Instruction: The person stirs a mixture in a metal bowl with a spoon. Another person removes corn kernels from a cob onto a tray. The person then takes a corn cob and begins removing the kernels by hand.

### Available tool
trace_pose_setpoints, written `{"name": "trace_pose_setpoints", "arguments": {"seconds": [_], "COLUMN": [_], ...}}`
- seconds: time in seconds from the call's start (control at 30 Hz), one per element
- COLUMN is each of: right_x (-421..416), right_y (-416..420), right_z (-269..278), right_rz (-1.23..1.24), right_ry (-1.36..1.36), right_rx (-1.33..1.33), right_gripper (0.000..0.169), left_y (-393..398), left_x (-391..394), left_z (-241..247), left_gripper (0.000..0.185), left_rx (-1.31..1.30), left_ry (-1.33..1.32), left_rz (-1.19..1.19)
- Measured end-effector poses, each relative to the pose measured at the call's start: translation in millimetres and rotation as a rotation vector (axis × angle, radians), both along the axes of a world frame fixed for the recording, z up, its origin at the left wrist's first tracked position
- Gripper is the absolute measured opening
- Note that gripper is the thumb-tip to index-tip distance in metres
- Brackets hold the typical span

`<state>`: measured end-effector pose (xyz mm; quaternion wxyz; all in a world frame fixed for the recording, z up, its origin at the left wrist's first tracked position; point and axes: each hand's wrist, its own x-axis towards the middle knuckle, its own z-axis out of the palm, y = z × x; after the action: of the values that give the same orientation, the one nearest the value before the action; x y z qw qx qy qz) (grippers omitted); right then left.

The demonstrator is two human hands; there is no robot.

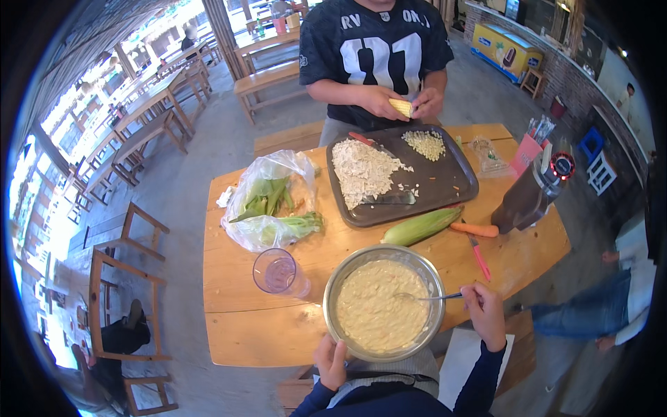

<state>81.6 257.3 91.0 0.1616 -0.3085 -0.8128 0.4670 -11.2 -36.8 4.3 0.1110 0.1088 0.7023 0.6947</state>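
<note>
At the table's near edge stands a steel mixing bowl (436, 271) of thick, lumpy pale-yellow batter (375, 313). With the thumb over its rim at the lower left, my left hand (332, 360) grips the bowl. A metal spoon (435, 297) reaches into the batter from the right; its end is sunk and hidden. My right hand (484, 310) holds the spoon's handle above the bowl's right side. Just beyond the bowl lie a green ear of corn in its husk (422, 227), a carrot (475, 229) and a knife with a pink handle (480, 259).
Across the wooden table (250, 333), a person holds a peeled corn cob (401, 107). A dark tray (432, 190) carries chopped pale pieces (362, 169) and corn kernels (424, 145). Nearby are a plastic bag of husks (271, 200), a clear cup (276, 273) and a large tumbler (523, 193).
</note>
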Motion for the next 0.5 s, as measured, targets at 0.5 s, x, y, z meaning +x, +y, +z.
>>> {"name": "trace_pose_setpoints", "arguments": {"seconds": [0.5], "right_x": [13], "right_y": [20], "right_z": [-10], "right_rz": [-0.636], "right_ry": [0.628], "right_rx": [-0.091], "right_gripper": [0.024], "left_y": [-16], "left_x": [-15], "left_z": [11], "left_gripper": [0.034], "left_rx": [0.036], "left_ry": [0.161], "left_rz": [0.117]}}
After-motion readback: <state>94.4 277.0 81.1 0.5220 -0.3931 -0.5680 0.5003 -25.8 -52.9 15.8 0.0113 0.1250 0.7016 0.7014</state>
